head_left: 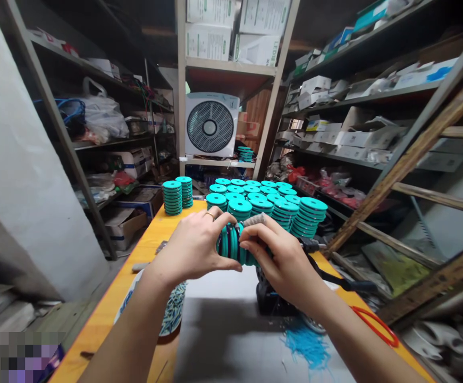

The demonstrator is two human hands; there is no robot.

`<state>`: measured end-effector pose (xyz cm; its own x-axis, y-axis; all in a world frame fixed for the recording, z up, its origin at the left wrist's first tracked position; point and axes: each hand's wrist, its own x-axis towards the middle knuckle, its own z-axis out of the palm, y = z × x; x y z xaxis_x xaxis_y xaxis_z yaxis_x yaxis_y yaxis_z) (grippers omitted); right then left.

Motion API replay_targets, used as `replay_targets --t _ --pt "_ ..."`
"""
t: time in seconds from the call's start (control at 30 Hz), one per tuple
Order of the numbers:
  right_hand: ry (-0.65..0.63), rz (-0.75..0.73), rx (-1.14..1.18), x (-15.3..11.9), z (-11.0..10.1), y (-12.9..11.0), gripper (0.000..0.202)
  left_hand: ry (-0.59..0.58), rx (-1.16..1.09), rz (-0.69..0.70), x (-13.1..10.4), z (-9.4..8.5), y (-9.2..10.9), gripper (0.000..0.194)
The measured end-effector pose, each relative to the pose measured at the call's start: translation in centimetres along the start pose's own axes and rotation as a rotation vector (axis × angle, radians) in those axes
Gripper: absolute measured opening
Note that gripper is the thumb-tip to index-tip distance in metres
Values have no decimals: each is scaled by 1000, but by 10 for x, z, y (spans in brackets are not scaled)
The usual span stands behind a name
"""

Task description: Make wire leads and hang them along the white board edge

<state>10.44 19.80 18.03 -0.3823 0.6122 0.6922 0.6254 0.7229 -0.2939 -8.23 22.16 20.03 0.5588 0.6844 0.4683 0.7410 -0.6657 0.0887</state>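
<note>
A stack of teal spools (231, 242) with dark line between the rims lies on its side, raised over the table. My left hand (199, 242) wraps round its left end, thumb below, a ring on one finger. At the right part of the stack, my right hand (277, 250) has its fingers bent and pinched against the rims; one finger wears a grey wrap. Whatever small thing the right fingertips pinch cannot be made out. Behind the hands, many upright stacks of teal spools (312, 213) stand on the table.
The yellow table (111, 308) carries a dish of small blue-white pieces (174, 308), a black device (267, 295), blue strands (309, 343) and a red ring (375, 325). A box fan (211, 125) and loaded shelves stand behind; a wooden ladder (410, 159) leans at right.
</note>
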Motion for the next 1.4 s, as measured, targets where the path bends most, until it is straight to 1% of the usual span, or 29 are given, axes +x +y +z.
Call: replay_targets --t 0.13,0.23,0.33,0.47,0.57,0.7,0.9,1.03,1.17,1.27,1.33,1.4 --pt "8 -2 -18 5 -1 4 18 -93 -34 -10 6 -5 -5 62" --pt "1 -6 -13 9 -2 7 19 -127 -85 -14 11 -7 -8 63" --pt "6 -13 -12 10 -2 8 19 -132 -97 -21 12 -8 -7 62" --pt "45 -62 -47 7 1 9 17 -129 -81 -41 11 -8 -5 60" --pt "99 -106 -82 3 4 11 16 -126 -71 -44 11 -8 -5 59" --pt "195 -152 -158 -4 9 15 14 -136 -71 -52 13 -6 -7 63" --pt "233 -236 -217 -8 8 19 18 -140 -90 -60 12 -6 -6 64" --pt "212 -295 -188 -9 7 20 21 -135 -75 -58 11 -5 -5 63" --pt "176 -304 -189 -8 7 22 22 -142 -72 -54 12 -5 -7 65" --pt "90 -312 -227 -9 0 20 27 -151 -61 -56 12 -5 -7 66" --pt "37 -303 -244 -17 -9 14 35 -147 -60 -53 12 -6 -7 66" --pt "74 -232 -231 -34 -20 5 41 -142 -72 -48 11 -6 -6 68"
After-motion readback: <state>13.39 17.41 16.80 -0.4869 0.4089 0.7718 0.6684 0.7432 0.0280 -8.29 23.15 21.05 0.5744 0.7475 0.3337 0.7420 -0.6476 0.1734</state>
